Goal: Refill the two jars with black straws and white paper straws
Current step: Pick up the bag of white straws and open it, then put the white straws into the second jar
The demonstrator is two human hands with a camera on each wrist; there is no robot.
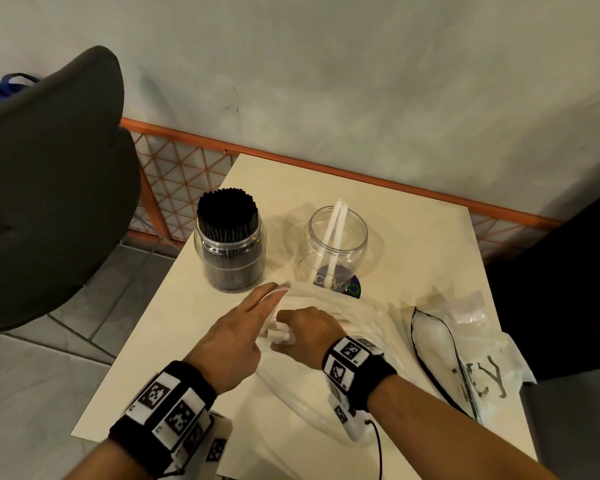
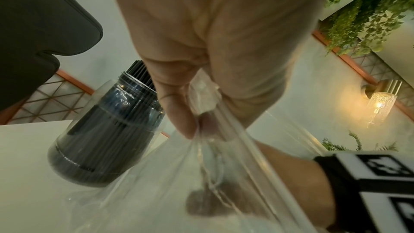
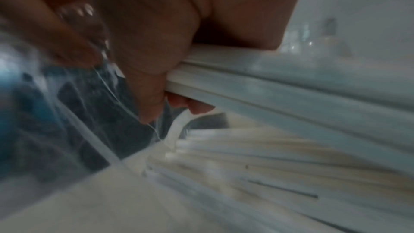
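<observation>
Clear plastic, the mouth of the straw bag (image 1: 326, 313), is pinched by the left hand (image 1: 238, 332) at the lower centre of the head view, thumb and fingers curled on the film as the left wrist view shows. A small bundle of white paper straws (image 1: 278, 332) is held in the grip of the right hand (image 1: 307, 336), fingers curled round it inside the bag opening; more straws (image 3: 257, 151) lie loose beneath in the right wrist view. The black-straw jar (image 1: 230, 242), packed full, stands at centre left; the clear jar (image 1: 334, 247), holding only two white straws, stands just right of it, both on the surface (image 1: 187, 327).

Several risks are judged from here. If the bundle is drawn out while the film clings, straws may be dragged along and spilled over the surface. A loose hold may let the bundle fan and slip. The clear jar, nearly empty and probably light, stands just beyond the bag and could be tipped if the bag is tugged forward.
</observation>
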